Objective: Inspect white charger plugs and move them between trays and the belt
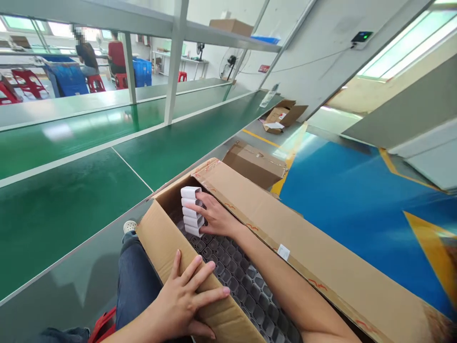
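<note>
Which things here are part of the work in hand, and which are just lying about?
In use:
- open carton, left hand on its near wall
- white small boxes, gripped by right hand
- dark cell tray inside

Lying about:
- closed carton on floor
- open carton by wall
- green bench

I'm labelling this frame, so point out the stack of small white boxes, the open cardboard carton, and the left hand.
stack of small white boxes (192, 211), head view, middle box's end.
open cardboard carton (271, 224), head view, far flap.
left hand (185, 300), head view, back of hand.
</note>
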The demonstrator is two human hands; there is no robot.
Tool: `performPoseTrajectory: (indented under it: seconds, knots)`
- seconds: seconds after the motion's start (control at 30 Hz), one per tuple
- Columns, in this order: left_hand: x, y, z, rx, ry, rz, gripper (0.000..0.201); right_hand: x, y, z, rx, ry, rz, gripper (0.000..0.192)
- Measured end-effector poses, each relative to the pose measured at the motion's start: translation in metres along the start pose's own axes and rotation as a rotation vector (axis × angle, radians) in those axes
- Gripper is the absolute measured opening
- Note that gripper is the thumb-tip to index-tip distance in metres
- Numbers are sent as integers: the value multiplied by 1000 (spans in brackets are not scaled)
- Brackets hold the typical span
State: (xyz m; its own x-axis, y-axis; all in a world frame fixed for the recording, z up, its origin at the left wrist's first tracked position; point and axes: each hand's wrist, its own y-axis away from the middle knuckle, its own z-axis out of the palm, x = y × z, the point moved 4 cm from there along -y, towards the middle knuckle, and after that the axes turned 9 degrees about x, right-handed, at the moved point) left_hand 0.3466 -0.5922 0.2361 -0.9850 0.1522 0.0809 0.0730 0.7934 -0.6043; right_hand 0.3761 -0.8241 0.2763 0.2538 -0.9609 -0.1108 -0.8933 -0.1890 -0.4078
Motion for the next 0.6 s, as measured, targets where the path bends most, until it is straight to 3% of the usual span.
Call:
performPoseTrajectory:
  seconds: [0.1, 0.2, 0.37, 0.5, 0.6]
  knots:
    - [2, 7, -12, -58, 88, -33, 109, -40, -19, -46, 143, 158, -204, 89]
    - [3, 33, -38, -130, 161, -146, 104, -66, -50, -85, 340, 166, -239, 91]
    - [4, 128, -96, -124, 124, -464, 85, -123, -133, -136, 605, -22, -325, 101]
    - [19, 211, -143, 44, 3, -733, 64, -201, -217, -158, 687, -162, -439, 98]
    - [39, 257, -176, 193, -86, -886, 58, -271, -265, -142, 736, -479, -477, 103]
